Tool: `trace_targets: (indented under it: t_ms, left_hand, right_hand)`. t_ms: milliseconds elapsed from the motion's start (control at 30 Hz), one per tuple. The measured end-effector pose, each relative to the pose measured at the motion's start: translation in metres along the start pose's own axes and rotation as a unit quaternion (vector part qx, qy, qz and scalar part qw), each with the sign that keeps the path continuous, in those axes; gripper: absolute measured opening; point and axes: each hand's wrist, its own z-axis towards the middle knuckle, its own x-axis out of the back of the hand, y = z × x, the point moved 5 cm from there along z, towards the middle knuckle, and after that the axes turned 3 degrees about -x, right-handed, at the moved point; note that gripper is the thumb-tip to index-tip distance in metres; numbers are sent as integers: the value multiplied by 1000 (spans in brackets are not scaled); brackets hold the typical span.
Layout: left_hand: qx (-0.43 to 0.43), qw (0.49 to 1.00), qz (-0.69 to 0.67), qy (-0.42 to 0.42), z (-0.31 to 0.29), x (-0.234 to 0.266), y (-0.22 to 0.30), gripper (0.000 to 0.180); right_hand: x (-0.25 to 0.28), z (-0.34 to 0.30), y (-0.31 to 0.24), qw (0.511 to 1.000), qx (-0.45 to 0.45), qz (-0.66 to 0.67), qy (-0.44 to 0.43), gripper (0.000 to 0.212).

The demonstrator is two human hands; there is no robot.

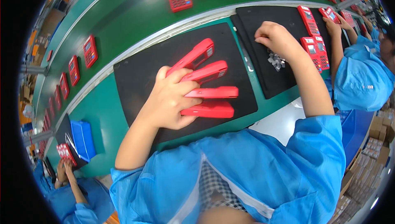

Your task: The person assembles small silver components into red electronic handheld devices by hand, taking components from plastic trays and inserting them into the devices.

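Observation:
My left hand point(173, 98) is closed round several red payment terminals point(212, 92), with its fingers pushed in between them so that they fan out toward the right. They stand on edge above a black mat point(133, 82), and their keypads are mostly hidden. My right hand point(272, 36) hovers over a second black mat point(257, 18), thumb and fingers pinched together. Whatever might be between those fingertips is too small to make out. Just below that hand lies a small pile of clear and grey plastic bits point(275, 61).
A green conveyor point(135, 16) carrying red terminals runs along the far side behind a metal rail. Red terminals point(314, 49) lie on the right mat, beside a co-worker point(362, 74) handling another. At lower left, a second co-worker's hands point(66, 168) hold a terminal near a blue bin point(82, 139).

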Motion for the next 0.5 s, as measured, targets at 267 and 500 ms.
trace_targets:
  t_ms: [267, 500]
  left_hand:
    - [1, 1000, -12, 22, -3, -5, -1, 19]
    - [1, 1000, -16, 18, -3, -4, -1, 16]
  right_hand:
    - [-19, -2, -138, 972, 112, 198, 56, 5]
    - [-39, -3, -167, 974, 152, 122, 112, 4]
